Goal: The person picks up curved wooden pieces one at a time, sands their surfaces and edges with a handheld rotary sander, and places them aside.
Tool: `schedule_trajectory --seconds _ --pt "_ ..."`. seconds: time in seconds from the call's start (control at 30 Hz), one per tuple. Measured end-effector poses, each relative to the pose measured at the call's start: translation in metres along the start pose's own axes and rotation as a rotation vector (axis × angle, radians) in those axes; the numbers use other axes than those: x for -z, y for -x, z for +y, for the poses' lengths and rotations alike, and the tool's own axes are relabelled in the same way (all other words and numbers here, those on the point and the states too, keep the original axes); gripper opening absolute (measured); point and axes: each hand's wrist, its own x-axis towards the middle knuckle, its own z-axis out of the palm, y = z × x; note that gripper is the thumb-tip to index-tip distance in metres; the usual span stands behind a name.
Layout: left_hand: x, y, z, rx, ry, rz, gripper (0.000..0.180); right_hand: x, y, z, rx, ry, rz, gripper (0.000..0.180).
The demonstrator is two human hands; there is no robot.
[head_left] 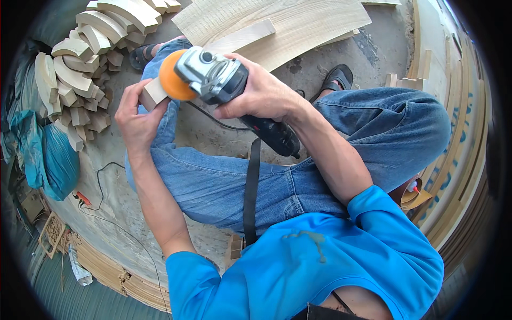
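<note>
My right hand [261, 88] is wrapped round the head of an angle grinder [213, 74] with a black body and a silver gear head. An orange disc [175, 76] is fitted on its left side. Between the thumb and fingers of my left hand [136, 114] is a pale wooden block [153, 94], its end face toward me. The disc's edge overlaps the block's upper right; whether they touch, I cannot tell. How far the block reaches behind the disc is hidden.
Curved wooden pieces [80, 69] are heaped at the far left, beside a blue plastic bag [45, 154]. Ahead lie wide boards [314, 26] with a narrow curved piece [242, 36] on top. A cord [130, 234] crosses the floor at left. Long wood strips [458, 160] line the right.
</note>
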Motion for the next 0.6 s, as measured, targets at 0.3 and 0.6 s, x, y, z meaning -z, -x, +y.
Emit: schedule_trajectory --seconds 0.3,0.6 --pt "0.001 0.0 -0.007 -0.019 0.006 0.014 0.046 0.045 0.007 0.016 -0.117 0.115 0.327 0.082" --pt "0.0 0.001 -0.009 0.015 -0.03 -0.001 0.047 0.081 0.014 0.024 -0.106 0.314 0.784 0.055"
